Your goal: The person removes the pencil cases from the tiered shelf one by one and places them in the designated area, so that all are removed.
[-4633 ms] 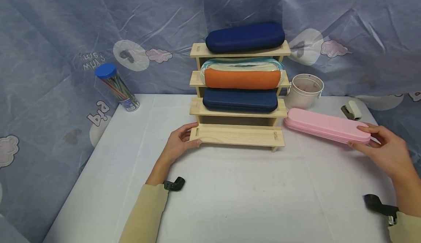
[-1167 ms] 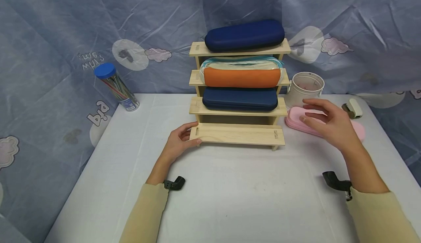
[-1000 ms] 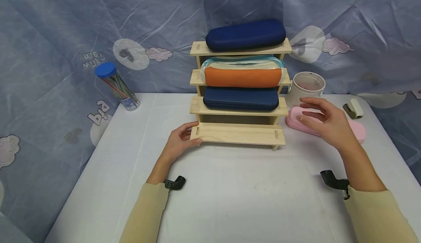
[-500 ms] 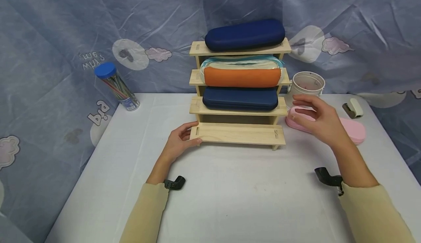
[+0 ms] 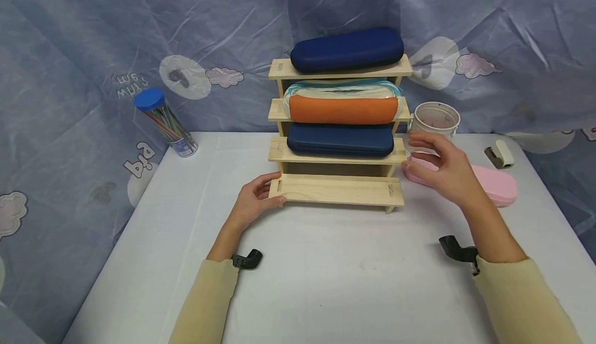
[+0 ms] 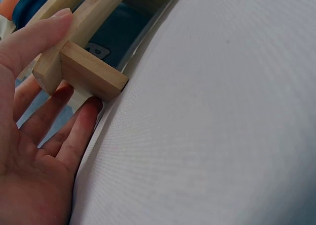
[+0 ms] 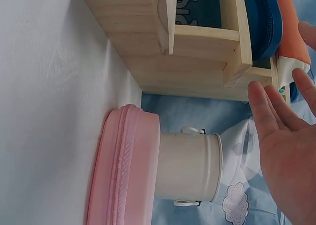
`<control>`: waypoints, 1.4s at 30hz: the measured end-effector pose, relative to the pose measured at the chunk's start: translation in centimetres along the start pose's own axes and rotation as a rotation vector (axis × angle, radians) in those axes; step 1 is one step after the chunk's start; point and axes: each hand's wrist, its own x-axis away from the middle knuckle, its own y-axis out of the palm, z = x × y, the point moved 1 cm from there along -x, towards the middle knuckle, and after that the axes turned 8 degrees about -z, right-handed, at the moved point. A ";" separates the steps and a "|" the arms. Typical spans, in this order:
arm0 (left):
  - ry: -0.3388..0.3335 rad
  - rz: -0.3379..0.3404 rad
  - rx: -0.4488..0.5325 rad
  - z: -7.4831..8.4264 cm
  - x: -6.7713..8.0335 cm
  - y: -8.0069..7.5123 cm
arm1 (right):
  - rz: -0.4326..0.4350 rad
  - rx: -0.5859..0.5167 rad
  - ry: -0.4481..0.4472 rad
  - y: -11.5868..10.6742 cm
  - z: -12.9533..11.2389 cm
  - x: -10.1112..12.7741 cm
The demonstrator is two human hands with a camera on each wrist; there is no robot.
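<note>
A stepped wooden rack (image 5: 335, 191) stands at the table's middle back. It carries a navy case (image 5: 346, 49) on top, an orange pouch (image 5: 343, 109) below it and another navy case (image 5: 340, 140) on the third step; the bottom step is bare. My left hand (image 5: 267, 191) grips the bottom step's left end (image 6: 84, 71), thumb on top and fingers underneath. A pink case (image 5: 493, 186) lies flat on the table right of the rack. My right hand (image 5: 426, 160) hovers over its left end with fingers straight, palm (image 7: 281, 151) bare and holding nothing.
A white cup (image 5: 435, 121) stands just behind the pink case (image 7: 123, 175), close to the rack's right side. A clear tube with a blue lid (image 5: 165, 122) leans at the back left. A small white clip-like object (image 5: 499, 155) lies at the far right. A white cloth (image 5: 326, 282) covers the table.
My right hand let go of the pink case's right end, and the case now lies on the table. The hand has drifted left toward the rack. The left hand has stayed put.
</note>
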 end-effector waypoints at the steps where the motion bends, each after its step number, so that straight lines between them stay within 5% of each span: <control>1: -0.001 0.000 -0.001 0.0 0.0 0.0 | -0.001 0.000 -0.001 0.1 -0.1 0.0; 42: 0.000 -0.011 0.015 -0.1 -0.1 -0.1 | -0.110 0.045 0.058 1.8 -1.1 -1.5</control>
